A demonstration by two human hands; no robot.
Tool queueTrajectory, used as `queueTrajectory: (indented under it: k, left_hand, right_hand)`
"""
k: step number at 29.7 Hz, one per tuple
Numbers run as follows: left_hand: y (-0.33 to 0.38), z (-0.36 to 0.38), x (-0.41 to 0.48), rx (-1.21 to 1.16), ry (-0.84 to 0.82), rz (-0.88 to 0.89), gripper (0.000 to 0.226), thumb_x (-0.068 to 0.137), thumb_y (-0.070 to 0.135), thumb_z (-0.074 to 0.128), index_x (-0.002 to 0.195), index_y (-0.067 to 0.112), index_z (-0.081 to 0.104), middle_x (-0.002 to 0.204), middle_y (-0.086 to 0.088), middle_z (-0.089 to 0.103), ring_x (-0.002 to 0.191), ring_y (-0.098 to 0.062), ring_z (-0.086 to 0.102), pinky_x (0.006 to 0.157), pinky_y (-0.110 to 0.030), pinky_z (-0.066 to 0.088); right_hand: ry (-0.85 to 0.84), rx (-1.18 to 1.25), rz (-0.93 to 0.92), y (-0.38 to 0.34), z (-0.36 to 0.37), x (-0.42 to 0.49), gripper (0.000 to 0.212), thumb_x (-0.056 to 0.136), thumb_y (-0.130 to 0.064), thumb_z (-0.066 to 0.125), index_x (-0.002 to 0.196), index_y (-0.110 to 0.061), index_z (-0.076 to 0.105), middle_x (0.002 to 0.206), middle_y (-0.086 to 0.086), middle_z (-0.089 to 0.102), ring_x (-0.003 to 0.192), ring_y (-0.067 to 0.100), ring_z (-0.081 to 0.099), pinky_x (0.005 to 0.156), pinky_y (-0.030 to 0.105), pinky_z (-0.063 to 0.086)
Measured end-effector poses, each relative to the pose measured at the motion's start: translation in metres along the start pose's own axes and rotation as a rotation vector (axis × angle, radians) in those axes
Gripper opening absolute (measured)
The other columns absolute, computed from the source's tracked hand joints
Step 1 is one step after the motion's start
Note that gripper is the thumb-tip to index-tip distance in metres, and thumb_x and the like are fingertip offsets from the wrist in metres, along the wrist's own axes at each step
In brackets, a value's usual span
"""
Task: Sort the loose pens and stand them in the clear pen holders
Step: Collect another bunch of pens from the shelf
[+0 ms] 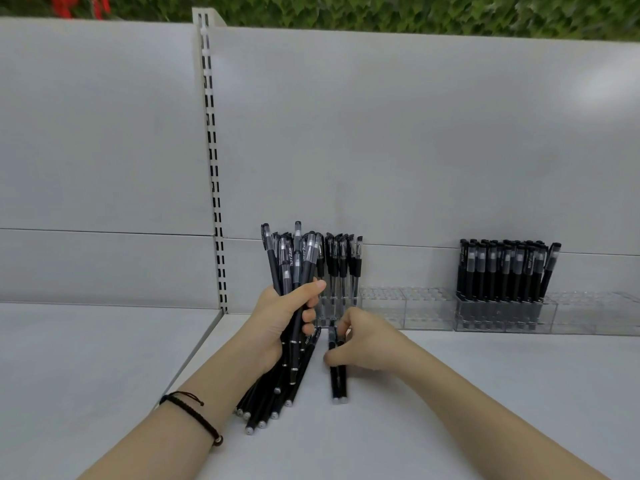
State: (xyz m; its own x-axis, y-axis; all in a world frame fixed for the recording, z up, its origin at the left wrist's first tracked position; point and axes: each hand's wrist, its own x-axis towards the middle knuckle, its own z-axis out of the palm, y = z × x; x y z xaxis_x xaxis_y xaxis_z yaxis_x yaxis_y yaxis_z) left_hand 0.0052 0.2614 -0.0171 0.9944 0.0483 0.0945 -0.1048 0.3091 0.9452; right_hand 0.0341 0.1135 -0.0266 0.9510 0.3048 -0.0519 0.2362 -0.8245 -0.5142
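My left hand (284, 322) grips a bundle of several black pens (294, 265), tilted, caps up and lower ends near the white shelf. Just to its right, my right hand (363, 341) pinches two black pens (338, 379) that lie on the shelf pointing toward me. Behind my hands a clear pen holder (329, 311) stands against the back panel with several black pens (341, 261) upright in it. Further right another clear holder (498, 315) is packed with upright black pens (502, 271).
Clear holders with no pens in them (408, 308) sit between the two filled ones, and another (595, 313) stands at the far right. A slotted upright (214, 188) divides the grey back panel. The white shelf (450, 410) has a seam on the left.
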Motion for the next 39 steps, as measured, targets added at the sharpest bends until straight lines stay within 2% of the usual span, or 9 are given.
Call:
queueTrajectory:
  k: [5,7,12,15,19,26,31,35,39]
  left_hand:
    - [0.001,0.0,-0.002,0.016,-0.045,-0.032,0.027,0.085,0.025,0.07,0.067,0.01,0.058,0.056,-0.004,0.05,0.047,-0.014,0.045,0.046,-0.019,0.043]
    - [0.001,-0.001,-0.002,-0.001,-0.052,-0.033,0.025,0.086,0.025,0.069,0.068,0.01,0.06,0.058,-0.005,0.053,0.05,-0.015,0.048,0.048,-0.02,0.045]
    - [-0.001,-0.001,-0.001,-0.023,-0.036,-0.03,0.021,0.085,0.025,0.071,0.073,0.009,0.064,0.064,-0.006,0.059,0.054,-0.017,0.054,0.052,-0.022,0.05]
    - [-0.002,-0.002,0.0,-0.014,-0.023,-0.03,0.021,0.084,0.026,0.072,0.074,0.009,0.064,0.065,-0.006,0.06,0.055,-0.016,0.056,0.055,-0.024,0.051]
    - [-0.005,0.0,0.0,0.016,-0.035,-0.004,0.02,0.085,0.025,0.07,0.078,0.008,0.063,0.069,-0.006,0.06,0.057,-0.016,0.055,0.056,-0.024,0.051]
    - [-0.008,0.005,-0.003,0.078,-0.121,0.035,0.036,0.085,0.033,0.066,0.109,0.006,0.068,0.081,-0.005,0.067,0.067,-0.014,0.062,0.059,-0.027,0.051]
    - [-0.008,0.005,-0.003,0.105,-0.172,0.005,0.022,0.09,0.037,0.06,0.099,0.021,0.071,0.092,-0.003,0.074,0.082,-0.015,0.069,0.073,-0.033,0.055]
    - [-0.009,0.006,-0.003,0.115,-0.209,-0.065,0.051,0.079,0.05,0.06,0.112,0.012,0.068,0.085,-0.002,0.069,0.068,-0.014,0.062,0.061,-0.028,0.052]
    - [-0.009,0.006,-0.004,0.097,-0.261,-0.067,0.046,0.079,0.051,0.055,0.095,0.01,0.068,0.07,0.0,0.066,0.058,-0.01,0.06,0.052,-0.025,0.049]
  right_hand:
    - [-0.049,-0.061,-0.028,0.002,-0.012,0.0,0.043,0.077,-0.019,0.076,0.117,-0.015,0.06,0.1,-0.001,0.056,0.088,0.016,0.055,0.064,0.022,0.044]
    - [-0.078,-0.071,-0.024,0.003,-0.018,-0.001,0.037,0.079,-0.019,0.077,0.112,-0.008,0.066,0.093,0.002,0.059,0.083,0.017,0.056,0.056,0.019,0.043]
    - [0.028,-0.042,-0.02,0.011,-0.024,0.0,0.016,0.076,-0.012,0.075,0.089,-0.005,0.073,0.079,0.007,0.066,0.073,0.016,0.057,0.064,0.025,0.046]
    - [0.196,0.322,-0.067,0.011,-0.033,-0.001,0.008,0.079,-0.01,0.075,0.076,-0.016,0.071,0.066,-0.004,0.062,0.056,0.008,0.053,0.047,0.017,0.04]
    - [0.158,0.909,-0.153,0.004,-0.033,-0.006,0.019,0.082,-0.01,0.074,0.099,-0.004,0.07,0.082,0.004,0.069,0.061,0.01,0.058,0.045,0.018,0.039]
    - [0.193,0.976,-0.21,-0.005,-0.019,-0.004,0.027,0.081,-0.011,0.075,0.105,-0.002,0.066,0.082,0.008,0.07,0.054,0.007,0.058,0.048,0.019,0.042]
    - [0.192,0.999,-0.224,-0.004,-0.02,-0.005,0.029,0.08,-0.011,0.076,0.106,-0.002,0.067,0.084,0.007,0.067,0.054,0.008,0.055,0.047,0.02,0.042]
    - [0.163,0.941,-0.232,-0.005,-0.022,-0.011,0.021,0.081,-0.019,0.075,0.099,-0.01,0.071,0.082,0.0,0.066,0.062,0.005,0.054,0.05,0.015,0.036]
    - [0.155,0.991,-0.265,-0.007,-0.024,-0.014,0.015,0.08,-0.019,0.076,0.086,-0.014,0.063,0.063,-0.004,0.059,0.048,0.006,0.05,0.044,0.014,0.031]
